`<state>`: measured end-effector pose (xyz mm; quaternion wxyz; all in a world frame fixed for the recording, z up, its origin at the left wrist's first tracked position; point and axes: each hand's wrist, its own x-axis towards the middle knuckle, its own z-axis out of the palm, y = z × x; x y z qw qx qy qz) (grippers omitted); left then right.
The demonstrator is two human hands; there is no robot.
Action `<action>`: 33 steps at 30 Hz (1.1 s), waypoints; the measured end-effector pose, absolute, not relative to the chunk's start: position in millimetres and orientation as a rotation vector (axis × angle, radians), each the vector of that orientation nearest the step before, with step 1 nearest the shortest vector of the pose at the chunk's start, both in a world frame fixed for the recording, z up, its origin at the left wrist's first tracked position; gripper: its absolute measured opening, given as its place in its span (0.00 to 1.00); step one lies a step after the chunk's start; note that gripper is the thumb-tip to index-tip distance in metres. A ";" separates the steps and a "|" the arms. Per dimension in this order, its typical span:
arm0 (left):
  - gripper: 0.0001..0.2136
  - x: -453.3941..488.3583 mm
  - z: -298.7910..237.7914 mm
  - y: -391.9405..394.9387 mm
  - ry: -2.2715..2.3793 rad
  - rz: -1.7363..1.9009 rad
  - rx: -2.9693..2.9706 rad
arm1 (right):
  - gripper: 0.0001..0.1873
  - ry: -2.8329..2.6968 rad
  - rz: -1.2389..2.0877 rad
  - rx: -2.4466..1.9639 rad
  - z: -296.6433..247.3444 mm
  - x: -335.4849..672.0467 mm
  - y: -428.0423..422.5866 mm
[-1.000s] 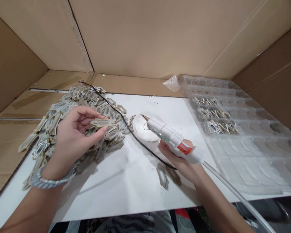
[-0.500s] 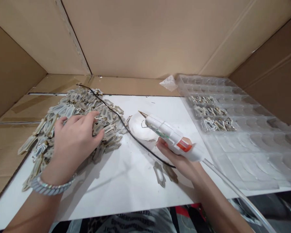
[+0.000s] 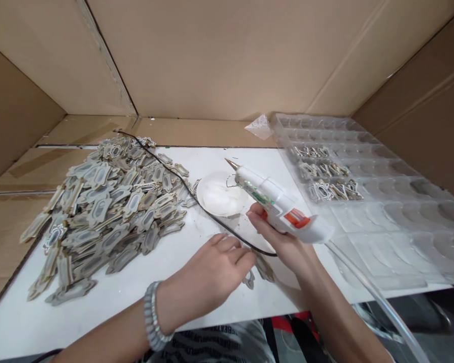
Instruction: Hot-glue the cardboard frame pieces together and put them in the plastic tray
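My right hand [image 3: 287,247] is wrapped round a white hot glue gun [image 3: 265,194], its metal nozzle aimed to the upper left. Palm down, my left hand [image 3: 208,275] is over the table with its fingers curled and their tips hidden. Against those fingers lies a small grey oval frame-shaped piece [image 3: 250,281], partly covered. Just right of it rests a second flat piece [image 3: 265,267]. A round white dish [image 3: 219,196] lies beyond my left hand, below the nozzle.
A heap of similar frame-shaped pieces [image 3: 113,212] spreads over the left. A black cord [image 3: 177,176] crosses the table past the dish. On the right is a clear compartment tray [image 3: 378,222] with metal pieces [image 3: 335,190] in several pockets. Cardboard walls [image 3: 219,55] enclose the back and sides.
My left hand has left the heap and come right and nearer, over the loose pieces at the front. The glue gun has shifted slightly right in my right hand.
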<state>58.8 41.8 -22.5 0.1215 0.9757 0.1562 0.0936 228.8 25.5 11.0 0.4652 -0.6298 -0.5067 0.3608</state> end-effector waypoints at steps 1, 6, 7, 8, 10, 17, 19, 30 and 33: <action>0.07 61.6 -24.1 41.9 0.444 0.299 2.868 | 0.14 -1.243 0.885 -1.549 10.4 229.4 25.4; 0.05 61.6 -24.2 44.0 0.425 0.317 2.962 | 0.14 -1.250 0.879 -1.547 8.8 231.9 24.7; 0.05 59.3 -22.8 45.4 0.421 0.300 2.967 | 0.14 -1.253 0.883 -1.539 9.1 231.9 24.5; 0.05 56.0 -20.5 48.0 0.415 0.291 2.964 | 0.14 -1.252 0.889 -1.533 9.5 231.8 24.4; 0.05 45.8 -12.1 57.3 0.420 0.339 2.944 | 0.13 -1.234 0.904 -1.530 10.4 230.9 24.2; 0.05 -7.1 28.2 114.2 0.730 0.970 3.079 | 0.17 -1.302 0.807 -1.512 5.9 227.4 26.4; 0.04 -15.6 29.7 122.1 0.839 1.066 3.075 | 0.17 -1.392 0.767 -1.481 3.5 227.5 27.1; 0.07 -27.1 21.0 117.6 0.952 1.300 3.017 | 0.10 -1.849 0.677 -1.168 -10.5 223.5 26.6; 0.08 -26.9 22.6 114.0 0.984 1.307 3.015 | 0.10 -1.878 0.682 -1.157 -16.5 223.5 27.6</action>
